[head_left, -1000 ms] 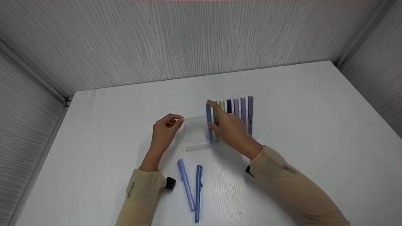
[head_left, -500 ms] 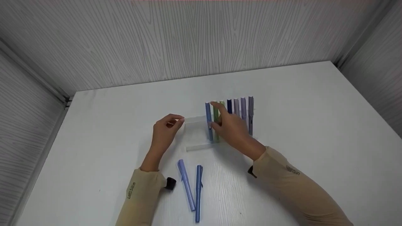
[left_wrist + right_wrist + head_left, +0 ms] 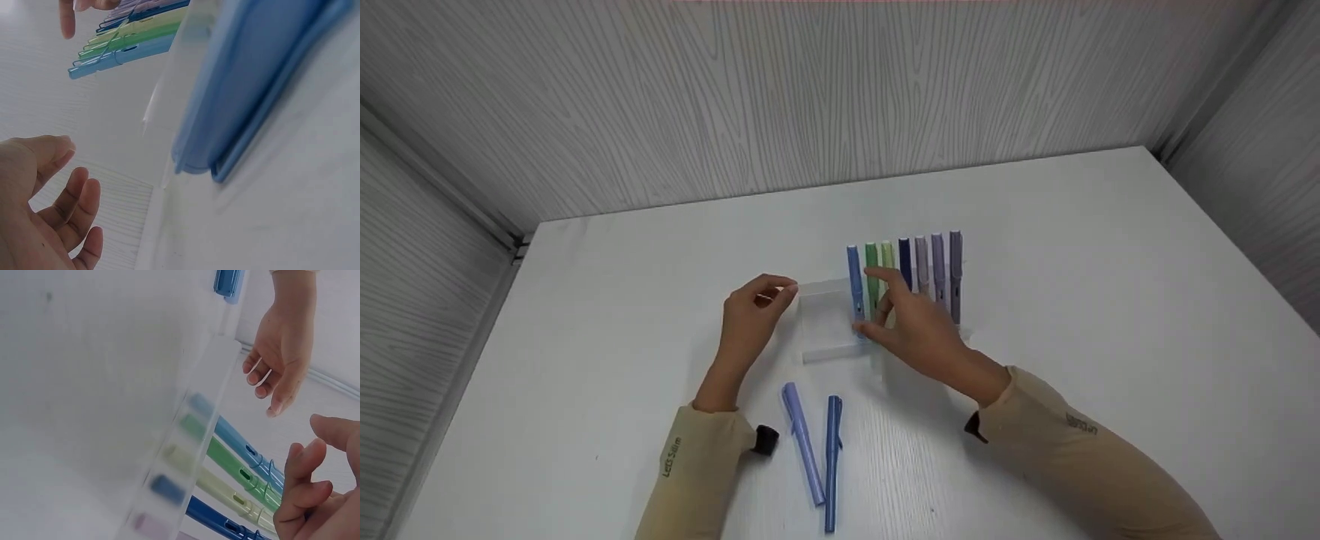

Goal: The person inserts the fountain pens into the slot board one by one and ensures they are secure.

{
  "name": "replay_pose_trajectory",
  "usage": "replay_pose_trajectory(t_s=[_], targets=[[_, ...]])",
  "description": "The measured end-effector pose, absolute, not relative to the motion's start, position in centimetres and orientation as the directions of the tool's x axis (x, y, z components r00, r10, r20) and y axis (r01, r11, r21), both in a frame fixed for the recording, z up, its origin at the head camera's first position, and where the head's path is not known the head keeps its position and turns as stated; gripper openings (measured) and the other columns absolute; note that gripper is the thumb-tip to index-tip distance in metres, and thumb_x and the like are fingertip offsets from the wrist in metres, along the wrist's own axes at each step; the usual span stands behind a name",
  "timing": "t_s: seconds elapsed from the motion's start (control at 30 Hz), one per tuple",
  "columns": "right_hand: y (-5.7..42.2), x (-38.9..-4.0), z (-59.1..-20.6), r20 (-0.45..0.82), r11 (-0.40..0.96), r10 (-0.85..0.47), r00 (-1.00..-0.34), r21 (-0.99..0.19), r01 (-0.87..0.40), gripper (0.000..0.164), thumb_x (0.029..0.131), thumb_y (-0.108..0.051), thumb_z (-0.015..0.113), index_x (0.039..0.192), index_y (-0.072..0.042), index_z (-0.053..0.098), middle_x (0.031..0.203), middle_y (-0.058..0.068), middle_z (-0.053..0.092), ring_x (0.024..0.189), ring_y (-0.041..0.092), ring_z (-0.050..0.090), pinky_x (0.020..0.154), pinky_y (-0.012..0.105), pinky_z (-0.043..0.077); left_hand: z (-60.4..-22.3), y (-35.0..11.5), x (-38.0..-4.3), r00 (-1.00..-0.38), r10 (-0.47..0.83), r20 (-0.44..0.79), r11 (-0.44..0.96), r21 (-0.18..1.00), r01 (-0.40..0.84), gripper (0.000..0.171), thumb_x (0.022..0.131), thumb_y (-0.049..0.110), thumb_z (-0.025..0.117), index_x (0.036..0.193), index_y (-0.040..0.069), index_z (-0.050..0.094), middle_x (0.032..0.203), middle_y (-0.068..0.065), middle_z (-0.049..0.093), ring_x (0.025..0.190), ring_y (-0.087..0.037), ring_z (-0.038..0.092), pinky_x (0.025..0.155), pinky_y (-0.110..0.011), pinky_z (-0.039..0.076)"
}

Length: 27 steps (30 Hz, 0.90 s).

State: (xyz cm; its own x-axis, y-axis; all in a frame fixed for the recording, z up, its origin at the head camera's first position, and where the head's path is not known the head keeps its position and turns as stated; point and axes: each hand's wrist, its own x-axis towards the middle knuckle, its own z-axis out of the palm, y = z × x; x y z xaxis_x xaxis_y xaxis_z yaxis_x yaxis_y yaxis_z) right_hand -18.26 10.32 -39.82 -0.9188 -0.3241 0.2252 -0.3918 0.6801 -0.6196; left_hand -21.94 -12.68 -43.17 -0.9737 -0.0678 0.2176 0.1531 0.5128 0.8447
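A clear pen stand [image 3: 834, 352] stands mid-table, with several capped pens in a row in its right part. At the row's left end is a light blue pen [image 3: 853, 262], beside a green pen [image 3: 872, 279]. My left hand [image 3: 751, 319] pinches the stand's back left corner between thumb and index finger. Just right of the light blue pen, my right hand [image 3: 919, 330] has its index finger and thumb spread, holding nothing; it hides the lower parts of several pens. In the right wrist view, its fingers are bent loosely near the pens' caps.
Two loose pens lie in front of the stand: a lavender-blue pen [image 3: 804, 442] and a darker blue pen [image 3: 832, 465], close together at their near ends. A black wrist device [image 3: 766, 439] shows at the left sleeve. Wood-grain panels [image 3: 840, 97] surround the white table [image 3: 1072, 300].
My right hand has come away from the top of the light blue pen and moved down and slightly right. The pen stays upright in the stand. My left hand has not moved.
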Motion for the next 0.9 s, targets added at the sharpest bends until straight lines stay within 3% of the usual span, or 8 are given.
replay_pose_trajectory(t_s=[0.3, 0.57, 0.9], targets=[[10.7, -16.4, -40.0, 0.136, 0.604, -0.432, -0.891, -0.691, -0.398, 0.072, 0.084, -0.029, 0.075, 0.14, -0.011, 0.035, 0.082, -0.002, 0.059, 0.052, 0.007, 0.039, 0.049, 0.021, 0.036, -43.2, -12.7, -21.9, -0.978, -0.078, 0.195, 0.512, 0.85, 0.128, 0.017, 0.091, 0.025, 0.068, 0.102, 0.012, 0.074, 0.088, -0.008, 0.07, 0.079, -0.017, 0.055, 0.067, -0.025, 0.044], [10.7, -15.5, -40.0, -0.016, 0.577, -0.498, -0.867, -0.752, -0.317, 0.072, 0.083, -0.034, 0.075, 0.141, -0.019, 0.035, 0.09, -0.004, 0.059, 0.057, 0.009, 0.045, 0.054, 0.023, 0.041, -43.2, -12.8, -21.9, -0.978, -0.073, 0.194, 0.502, 0.855, 0.132, 0.017, 0.091, 0.025, 0.068, 0.101, 0.013, 0.074, 0.091, -0.007, 0.071, 0.082, -0.018, 0.058, 0.069, -0.025, 0.045], [10.8, -15.3, -40.5, -0.131, 0.562, -0.617, -0.776, -0.764, -0.318, 0.071, 0.084, -0.03, 0.075, 0.141, -0.01, 0.037, 0.1, 0.005, 0.06, 0.058, 0.009, 0.047, 0.056, 0.024, 0.042, -43.5, -13.0, -22.0, -0.971, -0.046, 0.233, 0.481, 0.857, 0.182, 0.017, 0.091, 0.024, 0.068, 0.101, 0.012, 0.073, 0.091, -0.008, 0.071, 0.081, -0.019, 0.06, 0.067, -0.026, 0.046]])
